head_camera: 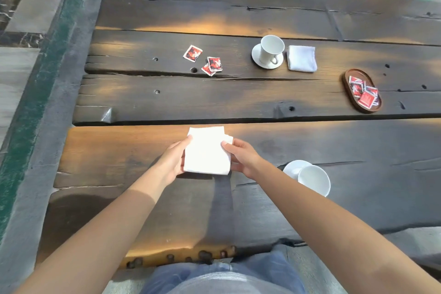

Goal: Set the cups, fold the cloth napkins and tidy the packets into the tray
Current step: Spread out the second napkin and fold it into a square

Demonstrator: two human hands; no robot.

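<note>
A white cloth napkin (206, 150), folded into a rectangle, is held between my left hand (173, 162) on its left edge and my right hand (241, 157) on its right edge, just above the near plank. A white cup (313, 179) stands on its saucer (292, 167) right of my right forearm. Farther off, a second cup (270, 49) stands on a saucer (256, 58), and a folded napkin (301, 58) lies beside it. Three red packets (192, 53) (214, 64) (208, 70) lie loose on the table. An oval wooden tray (346, 81) at the right holds several red packets (364, 95).
The dark, rough plank table (143, 93) has gaps, cracks and holes. Its left end drops to a grey and green floor (31, 102). My lap in blue jeans (222, 277) is at the near edge.
</note>
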